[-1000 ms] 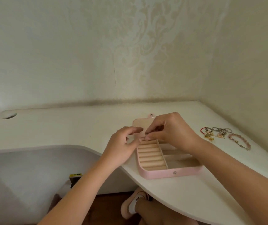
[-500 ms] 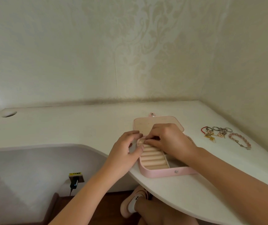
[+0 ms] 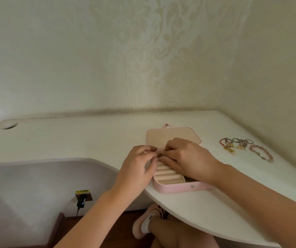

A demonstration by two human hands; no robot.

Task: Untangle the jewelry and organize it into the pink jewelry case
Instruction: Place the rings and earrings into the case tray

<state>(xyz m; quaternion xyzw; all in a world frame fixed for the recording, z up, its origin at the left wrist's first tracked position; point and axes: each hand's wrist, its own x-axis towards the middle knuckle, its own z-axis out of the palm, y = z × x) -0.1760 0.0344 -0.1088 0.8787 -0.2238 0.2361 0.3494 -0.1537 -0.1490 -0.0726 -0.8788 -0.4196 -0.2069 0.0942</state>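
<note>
Pink and lying open directly under both hands, the jewelry case (image 3: 179, 187) sits at the near edge of the white desk (image 3: 72, 140), its lid (image 3: 170, 136) folded flat just beyond the knuckles. The left hand (image 3: 136, 167) and the right hand (image 3: 186, 158) meet over the far end of the ring rolls (image 3: 167, 176), the fingers of both curled inward and their tips touching or nearly so. Whether they pinch a small piece between them or only press into the padding I cannot tell, since the fingers hide that spot. My reading is that 1 small item, perhaps a ring, is being seated in the rolls, so the organizing step is in hand while most of the work waits. Well off to the right of the right hand, apart from the case, lies the tangled jewelry (image 3: 235, 144), a knot of red cord, metal rings and charms, with 1 pink bead bracelet (image 3: 261, 154) just beside it on the side away from the hands. The next move probably calls for the right hand to reach out to that cluster, then for both hands to tease the loops apart gently, since tugging would likely tighten the knot.
</note>
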